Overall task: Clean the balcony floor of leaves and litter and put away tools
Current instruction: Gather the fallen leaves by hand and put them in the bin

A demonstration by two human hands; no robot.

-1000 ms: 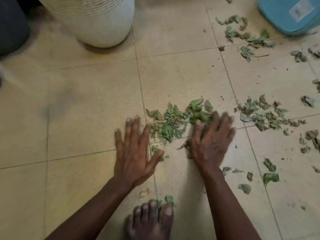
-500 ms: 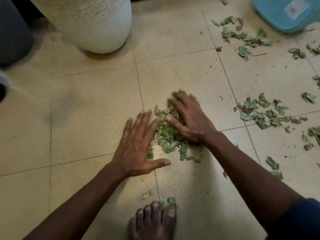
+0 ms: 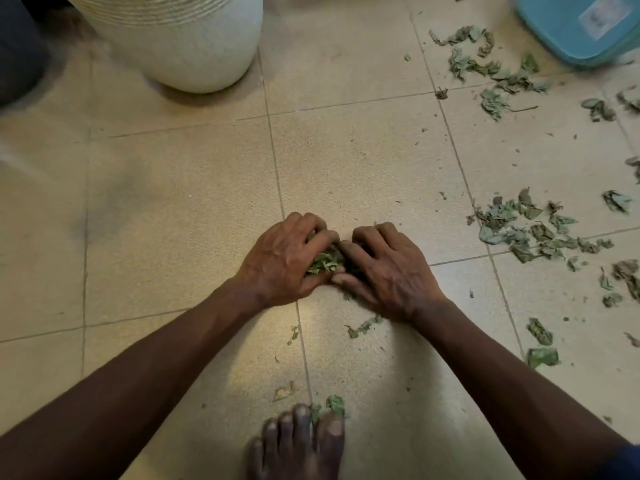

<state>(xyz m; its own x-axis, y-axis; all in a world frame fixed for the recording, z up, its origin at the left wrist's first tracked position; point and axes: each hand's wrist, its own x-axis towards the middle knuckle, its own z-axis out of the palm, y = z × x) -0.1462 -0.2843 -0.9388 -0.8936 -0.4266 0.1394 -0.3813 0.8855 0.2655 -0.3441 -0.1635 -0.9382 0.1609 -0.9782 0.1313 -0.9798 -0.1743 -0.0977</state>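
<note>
A small heap of green leaves [image 3: 325, 262] lies on the beige tiled floor [image 3: 180, 209], squeezed between both hands. My left hand [image 3: 284, 261] curls its fingers round the heap from the left. My right hand [image 3: 388, 268] cups it from the right, fingers bent over the leaves. Most of the heap is hidden under the fingers. More loose leaves [image 3: 533, 233] lie scattered to the right, and another patch of leaves [image 3: 485, 64] lies at the far right near the back.
A large white ribbed pot [image 3: 180, 39] stands at the back left. A blue plastic container [image 3: 581, 26] sits at the back right corner. My bare foot [image 3: 298, 445] is at the bottom centre with a leaf [image 3: 332, 407] at its toes. A few stray bits [image 3: 363, 327] lie beneath my right wrist.
Both hands have swept inward and closed round the leaves, gathering the spread patch into one tight heap between them. The left hand went from flat to curled.
</note>
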